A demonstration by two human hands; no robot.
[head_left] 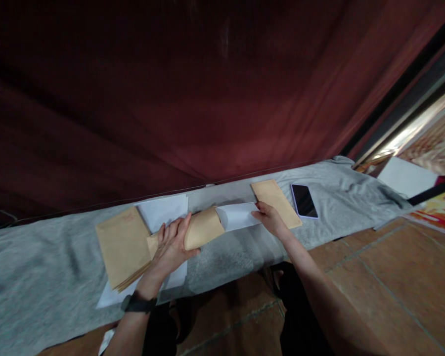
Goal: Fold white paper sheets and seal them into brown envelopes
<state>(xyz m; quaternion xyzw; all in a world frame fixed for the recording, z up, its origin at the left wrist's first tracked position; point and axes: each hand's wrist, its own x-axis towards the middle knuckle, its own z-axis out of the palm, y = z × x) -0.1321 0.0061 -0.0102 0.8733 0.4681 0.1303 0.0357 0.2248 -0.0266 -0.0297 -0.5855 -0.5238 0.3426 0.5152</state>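
Note:
A brown paper envelope (204, 228) lies across the middle of the grey cloth, its mouth bulging towards the right. My left hand (170, 247) grips its left part, fingers along the top and thumb at the near edge. White paper (238, 216), slightly curved, reaches from the envelope's mouth; its left end is hidden, apparently inside. The right end of that paper is pinched between thumb and fingers of my right hand (269, 217). Left of my left hand sits a stack of brown envelopes (122, 242), with white sheets (165, 210) partly under it and under my left hand.
Beyond my right hand another brown envelope (276, 198) lies flat, beside a phone (304, 201) with a dark screen. Grey cloth (40, 277) covers the long narrow surface. A dark red curtain (207, 109) hangs behind it. Floor tiles (400, 277) show at the near right.

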